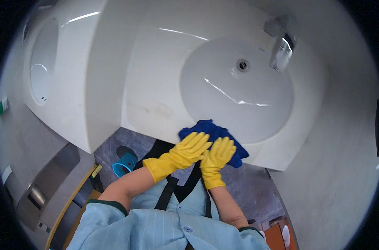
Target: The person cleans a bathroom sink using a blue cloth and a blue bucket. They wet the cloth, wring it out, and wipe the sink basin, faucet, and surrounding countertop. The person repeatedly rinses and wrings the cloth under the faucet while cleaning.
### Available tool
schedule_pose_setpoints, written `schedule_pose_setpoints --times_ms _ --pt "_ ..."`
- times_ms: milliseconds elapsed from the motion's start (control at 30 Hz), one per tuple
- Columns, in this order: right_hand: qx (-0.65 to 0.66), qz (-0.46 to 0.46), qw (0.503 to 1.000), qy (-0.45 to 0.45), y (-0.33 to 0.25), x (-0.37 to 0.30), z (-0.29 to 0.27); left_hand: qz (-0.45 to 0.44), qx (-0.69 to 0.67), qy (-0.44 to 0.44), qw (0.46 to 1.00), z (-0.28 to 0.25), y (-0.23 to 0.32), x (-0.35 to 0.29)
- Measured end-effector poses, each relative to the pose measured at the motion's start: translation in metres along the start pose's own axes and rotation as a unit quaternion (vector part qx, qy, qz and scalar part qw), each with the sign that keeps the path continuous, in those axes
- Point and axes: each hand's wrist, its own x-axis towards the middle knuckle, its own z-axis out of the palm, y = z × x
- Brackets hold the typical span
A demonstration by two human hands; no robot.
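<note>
Both my hands wear yellow rubber gloves and press flat on a blue cloth (215, 130). The cloth lies bunched over the front rim of a white washbasin (239, 100), and its right corner hangs over the counter's edge. My left hand (190, 148) rests on the cloth's left part with its fingers stretched out. Close beside it, my right hand (217, 157) also lies with straight fingers on the cloth, its thumb side near the left glove. Neither hand visibly grips the fabric. Some of the cloth is hidden beneath the gloves.
A chrome faucet (282, 51) stands at the basin's back right, near the drain (242, 65). Faint brownish smudges mark the white counter (150, 109) on the left. On the floor sits a light-blue bucket (125, 164). Walls border the basin right and behind; a urinal (43, 62) is far left.
</note>
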Motion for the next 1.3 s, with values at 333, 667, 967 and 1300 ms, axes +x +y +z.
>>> schedule_pose_setpoints --times_ms 333,667,967,1300 --pt "0.090 -0.164 0.980 -0.070 -0.183 0.126 0.001 -0.219 0.124 0.125 0.960 -0.072 -0.121 -0.080" --pt "0.053 -0.278 0.957 0.062 -0.188 0.330 0.012 -0.356 0.193 0.276 0.872 -0.079 -0.223 0.077" --pt "0.042 -0.325 0.941 0.078 -0.177 0.328 -0.004 -0.368 0.244 0.217 0.871 -0.080 -0.191 0.080" --pt "0.040 -0.425 0.902 -0.071 -0.129 0.162 -0.015 -0.404 0.114 0.241 0.875 -0.039 -0.038 -0.053"
